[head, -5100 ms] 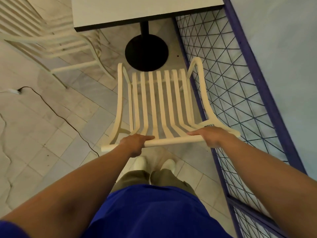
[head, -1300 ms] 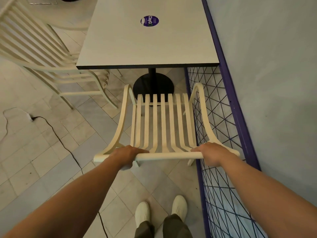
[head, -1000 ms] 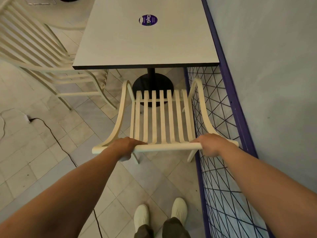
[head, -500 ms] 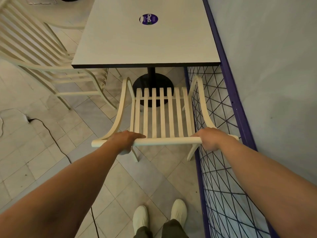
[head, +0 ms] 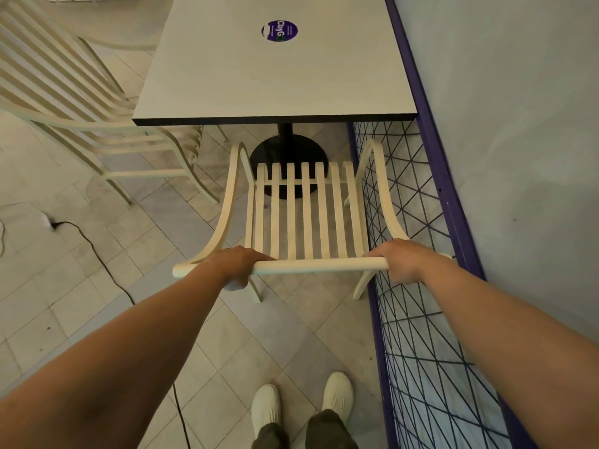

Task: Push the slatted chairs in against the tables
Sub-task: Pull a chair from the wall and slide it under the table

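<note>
A cream slatted chair (head: 304,215) stands in front of me, facing a pale square table (head: 275,63) on a black pedestal base (head: 288,150). My left hand (head: 235,265) grips the left part of the chair's top rail, and my right hand (head: 400,262) grips the right part. The front of the seat lies just short of the table's near edge, over the round base. A purple round sticker (head: 279,30) sits on the tabletop.
A second cream slatted chair (head: 81,102) stands at the table's left side. A purple-framed wire mesh panel (head: 418,319) runs along the grey wall on the right, close beside the chair. A black cable (head: 97,257) crosses the tiled floor at left. My white shoes (head: 301,403) are below.
Gripped in both hands, the chair has moved forward toward the table, its seat front now over the pedestal base. I have stepped forward behind it.
</note>
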The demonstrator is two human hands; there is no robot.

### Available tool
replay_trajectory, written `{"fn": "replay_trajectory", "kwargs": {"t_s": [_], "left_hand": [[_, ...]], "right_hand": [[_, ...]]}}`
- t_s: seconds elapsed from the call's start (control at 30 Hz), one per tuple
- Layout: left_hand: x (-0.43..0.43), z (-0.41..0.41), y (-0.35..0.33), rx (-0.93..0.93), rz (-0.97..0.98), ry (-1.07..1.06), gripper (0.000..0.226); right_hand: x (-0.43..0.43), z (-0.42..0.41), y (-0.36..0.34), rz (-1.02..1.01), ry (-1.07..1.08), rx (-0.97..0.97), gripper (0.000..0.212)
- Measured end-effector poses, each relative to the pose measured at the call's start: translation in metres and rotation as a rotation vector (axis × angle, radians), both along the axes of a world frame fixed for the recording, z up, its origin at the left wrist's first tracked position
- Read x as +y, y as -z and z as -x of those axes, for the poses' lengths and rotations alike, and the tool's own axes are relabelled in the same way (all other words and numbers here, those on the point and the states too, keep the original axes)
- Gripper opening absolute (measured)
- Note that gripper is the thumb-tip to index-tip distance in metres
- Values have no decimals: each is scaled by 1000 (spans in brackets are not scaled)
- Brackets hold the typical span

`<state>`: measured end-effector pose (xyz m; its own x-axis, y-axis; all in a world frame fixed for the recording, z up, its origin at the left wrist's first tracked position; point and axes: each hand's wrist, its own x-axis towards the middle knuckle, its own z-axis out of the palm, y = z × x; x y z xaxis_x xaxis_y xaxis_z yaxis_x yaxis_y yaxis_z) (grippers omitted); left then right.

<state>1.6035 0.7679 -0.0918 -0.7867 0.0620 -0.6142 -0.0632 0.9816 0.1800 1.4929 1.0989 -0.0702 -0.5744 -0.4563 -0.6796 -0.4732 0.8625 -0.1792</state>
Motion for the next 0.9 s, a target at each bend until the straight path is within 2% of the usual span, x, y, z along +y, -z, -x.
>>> {"fn": "replay_trajectory", "kwargs": {"t_s": [0.9], "left_hand": [[6,-20,10,29,-19,-34,75]], "right_hand": [[11,-22,-5,-19,-7,2,76]]}}
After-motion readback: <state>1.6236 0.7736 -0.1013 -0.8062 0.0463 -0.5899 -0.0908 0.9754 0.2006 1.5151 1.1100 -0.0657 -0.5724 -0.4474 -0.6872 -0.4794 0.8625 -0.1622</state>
